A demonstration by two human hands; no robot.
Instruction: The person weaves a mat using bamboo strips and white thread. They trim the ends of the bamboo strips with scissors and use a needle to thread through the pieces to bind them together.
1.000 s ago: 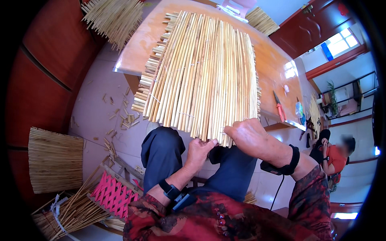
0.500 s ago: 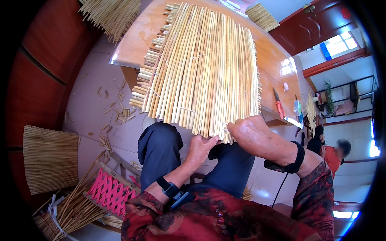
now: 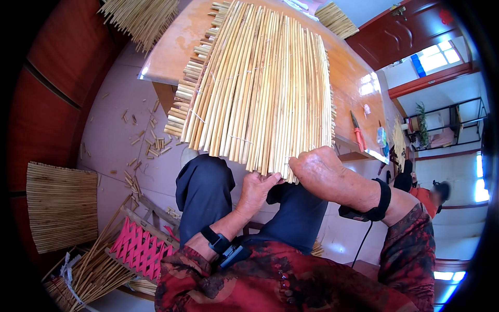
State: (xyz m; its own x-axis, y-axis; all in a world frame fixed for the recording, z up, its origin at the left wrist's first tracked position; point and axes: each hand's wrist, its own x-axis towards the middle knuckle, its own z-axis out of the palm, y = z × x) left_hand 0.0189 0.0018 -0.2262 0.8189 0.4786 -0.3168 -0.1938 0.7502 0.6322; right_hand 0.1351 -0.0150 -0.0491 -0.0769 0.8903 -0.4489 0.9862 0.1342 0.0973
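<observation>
A mat of pale reed sticks [image 3: 260, 88], joined by thin white thread, lies over the wooden table with its near end hanging past the edge above my knees. More sticks [image 3: 183, 106] show crosswise beneath it on the left. My left hand [image 3: 257, 190] grips the stick ends at the near edge, thumb on top and fingers curled underneath. Just right of it, my right hand [image 3: 315, 169] is closed at the near right corner, knuckles up. Its fingertips are hidden, so whatever small thing they pinch cannot be seen.
Red-handled pliers [image 3: 358, 132] lie on the table [image 3: 348, 78] at right. Cut stick pieces [image 3: 153, 148] litter the floor. At left are another mat [image 3: 62, 208], a stool with pink webbing [image 3: 139, 248] and bundled sticks [image 3: 93, 278]. A person in orange [image 3: 426, 200] is at far right.
My right hand has shifted slightly left and up along the near edge, closer to the left hand. The left hand keeps its hold, and the whole view has shifted a little.
</observation>
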